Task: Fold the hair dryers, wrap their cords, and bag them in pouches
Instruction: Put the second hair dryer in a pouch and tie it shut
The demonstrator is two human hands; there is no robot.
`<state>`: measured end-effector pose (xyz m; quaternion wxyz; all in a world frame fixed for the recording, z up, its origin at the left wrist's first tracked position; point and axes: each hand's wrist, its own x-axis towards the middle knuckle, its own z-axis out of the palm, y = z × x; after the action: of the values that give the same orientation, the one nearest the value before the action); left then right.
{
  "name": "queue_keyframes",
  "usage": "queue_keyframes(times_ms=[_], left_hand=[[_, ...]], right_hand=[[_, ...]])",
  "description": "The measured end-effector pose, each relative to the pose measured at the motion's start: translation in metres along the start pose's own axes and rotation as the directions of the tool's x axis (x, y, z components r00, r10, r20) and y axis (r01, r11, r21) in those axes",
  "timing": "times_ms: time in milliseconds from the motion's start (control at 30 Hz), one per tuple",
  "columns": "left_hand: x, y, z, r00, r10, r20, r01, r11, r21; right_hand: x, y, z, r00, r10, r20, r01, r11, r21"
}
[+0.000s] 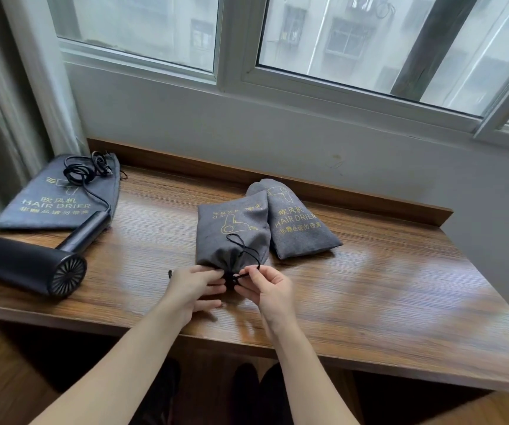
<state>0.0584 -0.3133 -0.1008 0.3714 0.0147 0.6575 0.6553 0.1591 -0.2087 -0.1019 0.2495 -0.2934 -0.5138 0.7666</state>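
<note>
Soft, grey daylight enters through the window point(339, 41) at the far side, leaving the room fairly dim. Pale glare streaks the wooden table point(400, 271) on the right. Shadows are faint. Wide-angle distortion bends the edges, and overall sharpness is slightly soft.

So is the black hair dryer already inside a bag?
No, the black hair dryer lies bare on the table, its cord across an empty pouch.

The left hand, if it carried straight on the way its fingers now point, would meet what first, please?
Its fingers point right, at the drawstring they pinch at the pouch mouth. Straight beyond that, the left hand would most likely meet the right hand, which faces it across the cord.
</note>
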Motion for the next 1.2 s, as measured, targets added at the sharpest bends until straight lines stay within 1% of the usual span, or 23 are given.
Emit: queue_keyframes(times_ms=[67,133,233,333,367,433,500,567,600,633,667,700,733,767,800,900,967,1000,1033,1133,1167,1200], left_hand=[[0.005,-0.001,-0.002,0.998,0.017,-0.066,-0.023,0.995,-0.095],[0.007,0.001,-0.007,0.994,0.004,-0.112,-0.03,0.972,-0.235],[0.008,0.003,-0.013,0.997,-0.022,-0.076,-0.01,0.914,-0.405],[0.006,-0.001,-0.012,1.0,-0.025,-0.009,0.016,0.845,-0.535],[0.006,-0.002,-0.01,1.0,0.0,-0.005,-0.003,0.828,-0.561],[0.004,-0.002,-0.007,0.996,0.084,-0.039,-0.09,0.798,-0.596],[0.0,0.0,-0.004,0.984,0.168,-0.055,-0.167,0.782,-0.601],[-0.004,0.002,-0.002,0.968,0.252,-0.006,-0.215,0.815,-0.539],[-0.006,0.003,-0.001,0.956,0.293,0.028,-0.244,0.842,-0.482],[-0.007,0.004,-0.001,0.939,0.339,0.059,-0.286,0.865,-0.413],[-0.009,0.006,-0.001,0.916,0.392,0.088,-0.346,0.88,-0.325],[-0.01,0.009,-0.002,0.885,0.45,0.121,-0.419,0.882,-0.216],[-0.011,0.013,-0.002,0.848,0.502,0.167,-0.493,0.865,-0.096],[-0.011,0.017,-0.001,0.812,0.539,0.222,-0.556,0.831,0.014],[-0.012,0.023,0.0,0.782,0.558,0.277,-0.601,0.793,0.101],[-0.012,0.042,0.005,0.724,0.566,0.394,-0.68,0.681,0.272],[-0.006,0.052,0.007,0.676,0.591,0.44,-0.736,0.564,0.373],[-0.002,0.055,0.009,0.663,0.591,0.46,-0.749,0.513,0.42],[0.001,0.058,0.01,0.662,0.582,0.473,-0.749,0.483,0.453],[0.005,0.064,0.016,0.677,0.545,0.495,-0.734,0.455,0.504],[0.005,0.065,0.018,0.687,0.523,0.505,-0.726,0.466,0.506],[0.005,0.066,0.019,0.702,0.491,0.516,-0.712,0.498,0.494]], right_hand=[[0.001,0.001,0.002,1.0,0.003,-0.014,-0.003,0.999,0.035],[0.001,0.001,0.003,0.999,0.008,-0.045,-0.004,0.995,0.096],[0.0,0.002,-0.002,0.996,0.022,-0.091,-0.01,0.991,0.132],[-0.004,0.006,-0.002,0.994,0.067,-0.085,-0.047,0.976,0.214],[-0.004,0.006,-0.002,0.995,0.073,-0.073,-0.054,0.972,0.23],[-0.005,0.005,-0.001,0.995,0.077,-0.06,-0.056,0.954,0.293],[-0.003,0.004,0.0,0.99,0.101,-0.103,-0.044,0.891,0.452],[-0.001,0.003,0.003,0.98,0.137,-0.147,-0.025,0.809,0.587],[0.001,0.002,0.005,0.978,0.133,-0.163,-0.011,0.805,0.594],[0.003,0.0,0.009,0.978,0.113,-0.176,0.002,0.838,0.546],[0.006,-0.002,0.012,0.979,0.075,-0.192,0.018,0.898,0.439],[0.009,-0.003,0.016,0.98,0.02,-0.199,0.039,0.957,0.289],[0.011,-0.004,0.019,0.982,-0.04,-0.184,0.063,0.991,0.121],[0.012,-0.005,0.021,0.986,-0.083,-0.146,0.081,0.996,-0.023],[0.013,-0.007,0.022,0.991,-0.097,-0.097,0.084,0.988,-0.131],[0.01,-0.015,0.023,0.995,-0.071,0.066,0.088,0.945,-0.314],[0.008,-0.018,0.022,0.989,-0.061,0.136,0.108,0.923,-0.37],[0.006,-0.02,0.021,0.985,-0.059,0.16,0.116,0.918,-0.38],[0.005,-0.021,0.019,0.982,-0.056,0.183,0.123,0.916,-0.382],[-0.002,-0.024,0.012,0.964,-0.027,0.264,0.124,0.925,-0.358],[-0.004,-0.025,0.01,0.959,-0.028,0.282,0.131,0.926,-0.353],[-0.005,-0.024,0.008,0.958,-0.039,0.285,0.144,0.923,-0.358]])
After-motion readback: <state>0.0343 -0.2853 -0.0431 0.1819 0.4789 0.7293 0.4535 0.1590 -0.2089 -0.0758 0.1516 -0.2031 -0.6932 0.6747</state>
